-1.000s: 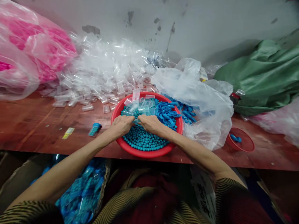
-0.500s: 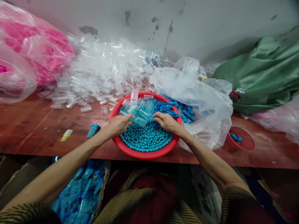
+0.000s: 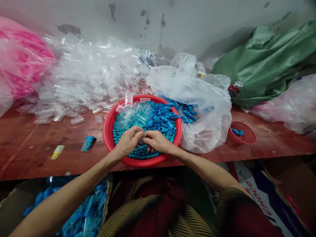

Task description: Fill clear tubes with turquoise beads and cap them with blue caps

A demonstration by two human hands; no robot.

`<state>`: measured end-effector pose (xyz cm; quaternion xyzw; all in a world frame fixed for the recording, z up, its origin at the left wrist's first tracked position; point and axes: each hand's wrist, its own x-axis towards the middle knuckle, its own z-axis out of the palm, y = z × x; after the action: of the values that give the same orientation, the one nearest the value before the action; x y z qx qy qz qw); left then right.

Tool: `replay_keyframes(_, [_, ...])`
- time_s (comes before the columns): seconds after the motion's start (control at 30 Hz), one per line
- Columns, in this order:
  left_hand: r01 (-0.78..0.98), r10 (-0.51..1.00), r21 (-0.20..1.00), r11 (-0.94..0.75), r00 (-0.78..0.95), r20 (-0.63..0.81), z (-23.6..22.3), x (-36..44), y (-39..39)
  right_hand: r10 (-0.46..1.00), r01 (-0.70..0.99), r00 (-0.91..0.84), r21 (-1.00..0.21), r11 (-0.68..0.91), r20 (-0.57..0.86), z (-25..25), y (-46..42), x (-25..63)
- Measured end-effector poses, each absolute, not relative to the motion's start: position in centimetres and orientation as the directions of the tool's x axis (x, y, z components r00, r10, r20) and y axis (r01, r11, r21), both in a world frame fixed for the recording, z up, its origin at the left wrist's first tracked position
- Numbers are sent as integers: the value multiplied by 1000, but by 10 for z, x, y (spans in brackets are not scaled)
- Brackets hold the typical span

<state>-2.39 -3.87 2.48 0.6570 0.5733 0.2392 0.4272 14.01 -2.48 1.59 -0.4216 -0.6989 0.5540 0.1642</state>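
- Both hands meet over the near half of the red basin (image 3: pixel 108 138), which sits at the front edge of the reddish table (image 3: pixel 37 138). The left hand (image 3: pixel 127 142) and the right hand (image 3: pixel 158 141) have their fingertips pinched together at one spot; something small seems to be held between them, but it is hidden and I cannot tell what.
- The basin holds three sorts of part: teal beads (image 3: pixel 142 152) across the bottom, blue caps (image 3: pixel 163 118) heaped on the right, clear tubes (image 3: pixel 128 113) lying on the left and far side.
- Judging by the stock, plenty remains: a big heap of clear tubes (image 3: pixel 81 75) is piled against the wall behind the basin, and more blue caps spill from the clear plastic bag (image 3: pixel 197 95) just to its right.
- Some work looks finished: a box below the table edge on the left holds a mass of filled blue tubes (image 3: pixel 81 210), and one filled tube (image 3: pixel 88 143) lies alone on the table left of the basin.
- The beads are small, round and matt teal; the caps are a brighter, glossy blue.
- Off to the right stand a small red basket (image 3: pixel 243 140) with a couple of caps, and a green sack (image 3: pixel 261 62); pink bags (image 3: pixel 22 62) sit far left.
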Motion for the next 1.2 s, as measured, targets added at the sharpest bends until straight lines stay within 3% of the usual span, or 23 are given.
replay_keyframes(0.1, [767,930,639,-56,274,-246,24,-27,-43,852,730,-514,-574,371,-103,28,-20,157])
replay_keyframes(0.17, [890,903,432,-143,296,-311,22,-26,-41,907,863,-420,-326,386,-37,36,-12,169])
replay_keyframes(0.2, [911,894,386,-145,287,-343,20,-23,-38,922,899,-386,-237,369,-28,39,-8,174])
replay_keyframes(0.33, [850,883,526,35,220,-414,3,5,-17,903,906,-422,-30,421,-83,37,-1,181])
replay_keyframes(0.53, [631,800,724,280,263,-539,-8,20,10,867,877,-471,22,480,-162,22,-2,179])
replay_keyframes(0.63, [257,733,824,504,377,-566,-7,4,10,850,874,-481,-38,484,-216,23,4,183])
replay_keyframes(0.73, [12,685,783,622,477,-551,-6,-13,7,868,883,-461,-201,425,-188,28,10,188])
replay_keyframes(0.87, [-51,702,777,627,470,-535,-6,-23,3,881,808,-460,-462,365,-109,25,12,190])
replay_keyframes(1.0, [-72,734,792,606,435,-522,-3,-22,-1,836,580,-542,-759,295,-89,15,15,187])
replay_keyframes(1.1, [-97,741,800,592,455,-493,-1,-23,-5,815,450,-577,-855,260,-56,11,19,185])
replay_keyframes(1.2, [-84,731,806,586,485,-480,0,-24,-8,831,455,-554,-851,260,-43,10,20,184])
